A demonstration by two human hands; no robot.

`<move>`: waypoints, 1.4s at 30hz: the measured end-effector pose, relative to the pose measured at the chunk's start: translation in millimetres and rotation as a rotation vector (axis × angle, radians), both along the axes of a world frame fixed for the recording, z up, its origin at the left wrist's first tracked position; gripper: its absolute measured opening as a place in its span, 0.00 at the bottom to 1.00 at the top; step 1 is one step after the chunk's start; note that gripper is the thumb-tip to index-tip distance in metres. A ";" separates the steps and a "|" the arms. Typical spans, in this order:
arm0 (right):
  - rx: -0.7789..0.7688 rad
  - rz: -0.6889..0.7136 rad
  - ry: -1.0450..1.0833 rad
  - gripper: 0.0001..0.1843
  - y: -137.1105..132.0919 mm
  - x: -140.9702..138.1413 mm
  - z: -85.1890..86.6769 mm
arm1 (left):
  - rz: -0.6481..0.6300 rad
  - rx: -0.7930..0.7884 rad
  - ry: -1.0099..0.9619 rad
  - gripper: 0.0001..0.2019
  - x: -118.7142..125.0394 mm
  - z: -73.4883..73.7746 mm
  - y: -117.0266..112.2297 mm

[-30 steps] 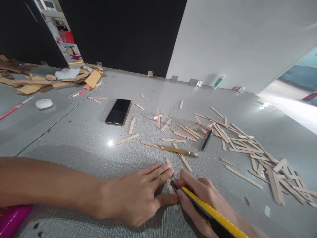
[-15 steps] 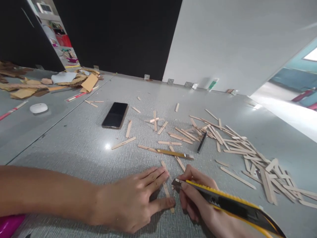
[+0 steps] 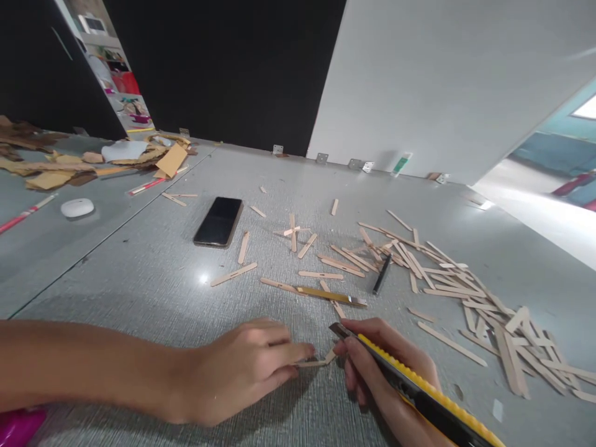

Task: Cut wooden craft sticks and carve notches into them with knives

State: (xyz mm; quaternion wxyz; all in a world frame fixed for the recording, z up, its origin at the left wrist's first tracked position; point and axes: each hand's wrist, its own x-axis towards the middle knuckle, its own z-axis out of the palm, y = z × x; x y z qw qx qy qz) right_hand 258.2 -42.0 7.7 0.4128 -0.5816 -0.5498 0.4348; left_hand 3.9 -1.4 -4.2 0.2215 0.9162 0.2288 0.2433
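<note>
Clock directions are taken from the work point between my hands, 12 o'clock pointing away from me. My two hands meet over one grey tabletop [image 3: 153,279], its surface finely streaked and slightly glossy. My left hand [image 3: 258,369], at 9 o'clock, is closed to a narrow pinch on one flat wooden stick [image 3: 311,364]. The stick is at the work point, angled at a bend, its far part reaching the fingertips of my right hand [image 3: 379,363]. The right hand, at 3 o'clock, grips one utility knife [image 3: 419,390], a long yellow-and-black body with a ribbed edge, tip directed to 10 o'clock.

At 12 o'clock: one slim, gold-coloured cutter [image 3: 326,295], metal-tipped, lying across wooden sticks. At 1 o'clock: one dark cylindrical pen-like tool [image 3: 382,274]. From 1 to 3 o'clock: one heap of pale, thin sticks [image 3: 465,285], overlapping too closely to count. At 11 o'clock: one black rectangular phone [image 3: 218,222], screen up, with rounded corners. At 10 o'clock: one smooth, white, rounded case [image 3: 77,208], and beyond it torn brown scraps [image 3: 56,177], irregular in outline.
</note>
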 end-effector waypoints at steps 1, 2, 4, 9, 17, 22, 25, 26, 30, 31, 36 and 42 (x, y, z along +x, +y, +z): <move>-0.018 0.008 -0.005 0.20 -0.4 -0.3 -0.1 | 0.004 -0.029 -0.010 0.13 0.0 0.4 1.9; -0.031 0.012 -0.006 0.20 -1.1 -0.8 -0.1 | 0.010 -0.055 -0.020 0.11 0.0 0.6 3.6; -0.045 0.006 -0.006 0.20 -3.0 -2.6 0.8 | 0.029 -0.089 -0.040 0.07 0.0 0.0 6.0; -0.081 -0.025 0.016 0.20 -4.9 -4.2 5.6 | 0.061 -0.137 -0.054 0.04 1.0 -4.9 8.1; -0.098 0.009 0.023 0.23 -2.7 -4.4 6.2 | 0.020 -0.179 0.009 0.14 -0.2 12.3 13.2; -0.053 -0.054 0.012 0.21 -7.0 -14.7 10.4 | -0.014 -0.199 0.062 0.09 -5.5 24.8 23.3; -0.035 -0.031 -0.013 0.21 -8.1 -15.0 11.0 | -0.015 -0.232 0.085 0.06 -6.4 23.3 26.8; -0.035 -0.023 -0.023 0.21 -8.1 -14.3 10.6 | -0.012 -0.241 0.093 0.10 -6.1 22.1 26.9; -0.004 0.023 -0.093 0.19 -7.4 -10.4 7.8 | 0.033 -0.256 0.103 0.13 -4.2 17.8 23.2; 0.012 0.040 -0.112 0.19 -7.2 -9.6 7.3 | 0.042 -0.262 0.099 0.10 -3.8 16.9 22.0; 0.064 0.103 -0.183 0.18 -6.9 -8.4 9.2 | 0.043 -0.290 0.069 0.05 -2.5 11.7 16.4; 0.012 0.144 -0.215 0.17 -3.8 -5.3 13.9 | -0.005 -0.266 0.075 0.09 -4.6 17.4 26.3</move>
